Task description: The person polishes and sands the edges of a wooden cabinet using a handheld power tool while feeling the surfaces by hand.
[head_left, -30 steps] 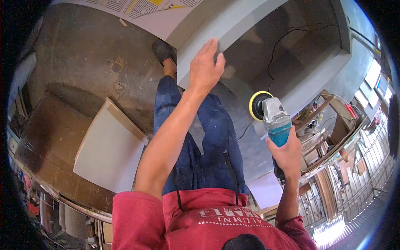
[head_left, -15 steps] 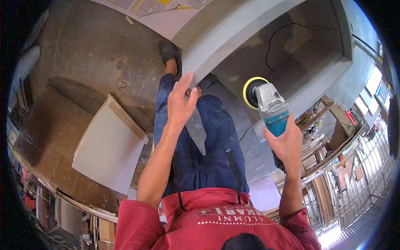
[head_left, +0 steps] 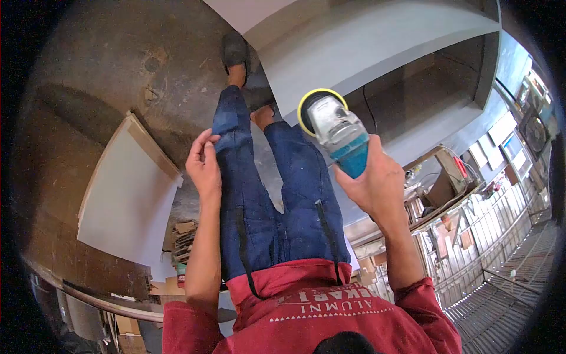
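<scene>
In the head view my right hand (head_left: 377, 184) is wrapped round the teal body of an angle grinder (head_left: 342, 133). A round black pad with a yellow rim (head_left: 305, 112) is fitted on its head, tilted up and overlapping the edge of a large grey box-like piece (head_left: 330, 56) in this view. My left hand (head_left: 204, 168) hangs beside my left thigh, fingers loosely bent and apart, with nothing in it. Most of the tool's rear end is hidden by my right hand.
A white board (head_left: 127, 194) with a brown edge leans at the left. A dark cable (head_left: 368, 103) runs inside the grey piece's opening. Wooden frames and scraps (head_left: 439, 177) stand at the right, and stacked offcuts (head_left: 184, 239) lie behind my left arm.
My left hand has drawn back from the grey piece's edge toward my left thigh. My right hand has carried the grinder leftward and up in the view, over the grey piece's edge.
</scene>
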A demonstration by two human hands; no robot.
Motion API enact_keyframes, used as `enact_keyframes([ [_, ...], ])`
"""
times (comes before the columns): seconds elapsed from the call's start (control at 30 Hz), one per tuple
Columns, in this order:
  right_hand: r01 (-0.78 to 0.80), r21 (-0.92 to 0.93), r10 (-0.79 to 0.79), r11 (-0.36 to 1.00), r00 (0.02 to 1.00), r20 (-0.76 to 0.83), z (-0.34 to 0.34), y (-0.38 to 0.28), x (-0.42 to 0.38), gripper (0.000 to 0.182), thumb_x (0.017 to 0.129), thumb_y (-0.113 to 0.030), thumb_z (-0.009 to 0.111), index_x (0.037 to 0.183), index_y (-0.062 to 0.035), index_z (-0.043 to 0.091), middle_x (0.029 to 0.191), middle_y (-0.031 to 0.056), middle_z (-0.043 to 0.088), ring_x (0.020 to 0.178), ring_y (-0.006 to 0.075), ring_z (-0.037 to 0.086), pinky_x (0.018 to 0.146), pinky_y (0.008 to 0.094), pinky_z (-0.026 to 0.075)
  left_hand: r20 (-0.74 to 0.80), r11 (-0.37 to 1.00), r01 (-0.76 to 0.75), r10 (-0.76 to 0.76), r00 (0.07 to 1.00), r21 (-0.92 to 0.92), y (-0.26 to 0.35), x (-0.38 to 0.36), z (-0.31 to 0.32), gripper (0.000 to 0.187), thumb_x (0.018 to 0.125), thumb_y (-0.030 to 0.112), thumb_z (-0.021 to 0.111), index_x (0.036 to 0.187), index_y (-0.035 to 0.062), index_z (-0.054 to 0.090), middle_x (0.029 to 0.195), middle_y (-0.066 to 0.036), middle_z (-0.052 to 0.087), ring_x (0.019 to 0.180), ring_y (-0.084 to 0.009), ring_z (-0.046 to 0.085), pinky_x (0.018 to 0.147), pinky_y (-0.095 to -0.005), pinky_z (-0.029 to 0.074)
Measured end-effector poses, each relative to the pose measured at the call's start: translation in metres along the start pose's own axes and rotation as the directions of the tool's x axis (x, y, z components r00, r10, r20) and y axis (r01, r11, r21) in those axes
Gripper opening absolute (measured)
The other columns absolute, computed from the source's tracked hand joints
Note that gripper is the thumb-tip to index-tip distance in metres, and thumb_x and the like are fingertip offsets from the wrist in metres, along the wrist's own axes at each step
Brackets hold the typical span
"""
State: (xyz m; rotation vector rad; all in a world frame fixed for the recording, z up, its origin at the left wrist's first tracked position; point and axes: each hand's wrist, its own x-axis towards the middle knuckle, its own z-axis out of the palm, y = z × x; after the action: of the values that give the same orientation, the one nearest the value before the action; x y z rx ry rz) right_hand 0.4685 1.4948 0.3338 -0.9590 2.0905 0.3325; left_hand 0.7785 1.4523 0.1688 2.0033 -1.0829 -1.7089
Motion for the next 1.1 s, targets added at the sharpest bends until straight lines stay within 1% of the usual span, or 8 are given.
enact_keyframes([
  [0.5,-0.154,-0.133,0.146,0.979,0.987,-0.067,-0.046,0.016,0.031,0.057,0.079,-0.039,0.084,0.106,-0.0025,0.05,0.089,0.0259,0.071,0.086,0.0477,0.07,0.074,0.0546,0.056,0.189,0.974,-0.199,0.176,0.966,0.107,0.064,0.004,0.083,0.027,0.105,0.002,0.055,0.127,0.0019,0.07,0.113,-0.008,0.076,0.104,-0.014,0.068,0.096,-0.0299,0.051],
  [0.57,-0.2,-0.132,0.194,0.971,0.979,-0.058,-0.061,0.025,0.045,0.058,0.079,-0.041,0.083,0.107,-0.0022,0.05,0.09,0.0272,0.071,0.087,0.0485,0.07,0.076,0.0552,0.055,0.193,0.978,-0.193,0.175,0.966,0.08,0.079,0.011,0.115,0.028,0.097,0.001,0.059,0.121,0.0035,0.072,0.11,-0.013,0.076,0.101,-0.0245,0.072,0.093,-0.0356,0.054],
  [0.63,-0.204,-0.125,0.196,0.971,0.978,-0.074,-0.073,0.035,0.055,0.057,0.079,-0.041,0.083,0.107,-0.0016,0.051,0.09,0.028,0.071,0.088,0.0489,0.07,0.078,0.0555,0.055,0.272,0.896,-0.389,0.328,0.905,0.214,0.084,0.021,0.147,0.028,0.098,0.004,0.061,0.124,0.0034,0.072,0.113,-0.012,0.076,0.106,-0.0205,0.071,0.095,-0.0313,0.053],
  [0.77,-0.184,-0.1,0.17,0.978,0.977,-0.131,-0.092,0.052,0.075,0.056,0.079,-0.04,0.083,0.106,-0.0012,0.052,0.088,0.0284,0.07,0.089,0.0492,0.069,0.08,0.0559,0.054,0.217,0.921,-0.368,0.336,0.917,0.131,0.089,0.032,0.217,0.028,0.096,0.006,0.062,0.123,0.0026,0.071,0.112,-0.014,0.075,0.104,-0.0236,0.072,0.087,-0.0346,0.056],
  [0.8,-0.169,-0.098,0.154,0.981,0.977,-0.144,-0.095,0.057,0.079,0.056,0.079,-0.04,0.083,0.106,-0.0009,0.052,0.088,0.0286,0.071,0.09,0.0495,0.069,0.08,0.0559,0.054,0.222,0.953,-0.287,0.259,0.94,0.1,0.093,0.031,0.231,0.029,0.093,0.008,0.061,0.121,0.0018,0.069,0.112,-0.015,0.073,0.107,-0.0337,0.067,0.097,-0.0444,0.051],
  [0.93,-0.173,-0.124,0.146,0.977,0.968,-0.203,-0.118,0.076,0.1,0.057,0.079,-0.04,0.082,0.108,0.0002,0.055,0.092,0.0299,0.072,0.093,0.0502,0.069,0.083,0.0554,0.054,0.175,0.978,-0.195,0.18,0.968,0.071,0.092,0.04,0.275,0.033,0.095,0.01,0.059,0.125,0.0008,0.066,0.116,-0.016,0.072,0.11,-0.0352,0.066,0.098,-0.0452,0.05],
  [1.0,-0.185,-0.114,0.158,0.976,0.964,-0.214,-0.14,0.096,0.116,0.057,0.079,-0.04,0.082,0.109,0.0003,0.056,0.094,0.0304,0.072,0.095,0.0501,0.069,0.084,0.0551,0.054,0.033,0.932,-0.267,0.267,0.963,0.245,0.092,0.046,0.293,0.039,0.098,0.013,0.057,0.135,0.0051,0.062,0.118,-0.015,0.073,0.106,-0.03,0.07,0.088,-0.0417,0.055],
  [1.1,-0.232,-0.106,0.205,0.967,0.954,-0.219,-0.164,0.114,0.134,0.057,0.08,-0.042,0.08,0.111,0.0008,0.06,0.099,0.032,0.072,0.099,0.0496,0.07,0.088,0.0538,0.054,0.009,0.884,-0.288,0.307,0.952,0.368,0.091,0.048,0.301,0.045,0.097,0.013,0.054,0.141,0.0079,0.057,0.124,-0.012,0.071,0.113,-0.0335,0.066,0.096,-0.0452,0.051],
])
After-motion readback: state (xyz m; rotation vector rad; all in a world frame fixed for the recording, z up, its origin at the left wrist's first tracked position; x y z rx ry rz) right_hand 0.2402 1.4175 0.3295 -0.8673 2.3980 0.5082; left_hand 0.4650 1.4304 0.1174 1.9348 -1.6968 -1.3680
